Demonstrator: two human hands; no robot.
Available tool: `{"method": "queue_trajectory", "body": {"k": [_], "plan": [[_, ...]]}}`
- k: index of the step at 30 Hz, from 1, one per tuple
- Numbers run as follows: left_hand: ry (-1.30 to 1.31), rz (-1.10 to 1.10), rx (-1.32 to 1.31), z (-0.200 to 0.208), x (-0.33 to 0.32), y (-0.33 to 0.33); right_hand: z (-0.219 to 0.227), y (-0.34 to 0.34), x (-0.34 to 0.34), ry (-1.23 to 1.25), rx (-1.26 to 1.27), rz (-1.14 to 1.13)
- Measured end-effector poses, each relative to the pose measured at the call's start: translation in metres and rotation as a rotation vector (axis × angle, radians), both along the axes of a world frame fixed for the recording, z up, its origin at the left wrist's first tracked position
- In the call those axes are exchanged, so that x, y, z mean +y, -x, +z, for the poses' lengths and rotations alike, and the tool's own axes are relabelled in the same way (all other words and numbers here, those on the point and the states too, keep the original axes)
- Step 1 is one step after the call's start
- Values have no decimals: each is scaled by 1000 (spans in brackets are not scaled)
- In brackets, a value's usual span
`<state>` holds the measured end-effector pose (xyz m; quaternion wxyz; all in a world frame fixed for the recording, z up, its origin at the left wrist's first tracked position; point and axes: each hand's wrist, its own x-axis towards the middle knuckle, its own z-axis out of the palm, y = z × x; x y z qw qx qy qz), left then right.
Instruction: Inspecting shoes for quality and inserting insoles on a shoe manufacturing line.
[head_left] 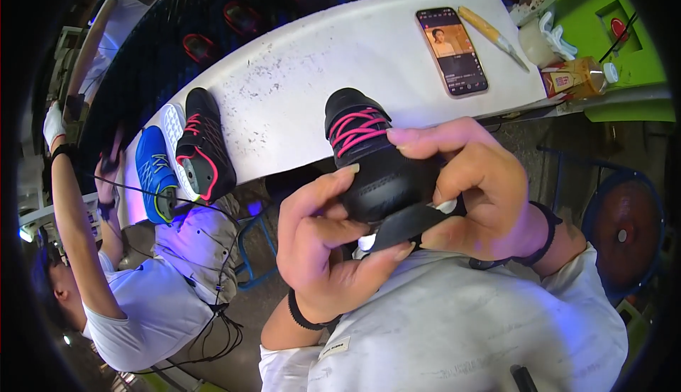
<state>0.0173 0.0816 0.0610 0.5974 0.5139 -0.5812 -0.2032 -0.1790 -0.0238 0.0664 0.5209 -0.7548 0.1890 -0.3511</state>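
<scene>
Between my hands is a black shoe (386, 179) with pink crisscross laces, its laced end over the table's near edge and its other end toward me. My left hand (319, 239) grips its left side, fingers bent and pinching the near end. My right hand (482, 193) holds the right side, thumb and fingers closed on it. A dark curved flap (408, 225) stands out at the near end, pinched by fingers of both hands. Small white bits show by the fingertips; I cannot tell what they are. The shoe's underside is hidden.
On the white table (284, 73) lie a lit phone (452, 51) and a wooden-handled tool (493, 35). A black shoe (203, 144) and a blue shoe (154, 168) stand left. A bottle (578, 78) is at right. A co-worker (142, 307) works at left, near dark cables.
</scene>
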Motion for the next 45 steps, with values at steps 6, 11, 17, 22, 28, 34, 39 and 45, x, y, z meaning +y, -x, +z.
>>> {"method": "queue_trajectory", "body": {"k": [6,11,17,22,28,34,39,45], "plan": [[-51,-7,-307,11,11,-7,2,0,3,63,-67,83],[-56,-45,-232,11,9,-4,0,-3,3,32,-100,14],[-42,-12,-236,10,2,-1,-10,-5,2,12,-149,13],[-7,-97,-283,15,-17,-6,18,-8,-12,-230,-163,-97],[-21,-36,-342,8,-35,19,27,0,-39,-43,92,105],[18,72,-429,-19,-63,22,-6,10,-54,-126,-114,108],[54,-131,-437,-40,-103,27,-6,30,-66,-365,-144,181],[3,-239,-436,-34,-107,30,3,35,-66,-287,-3,108]]}}
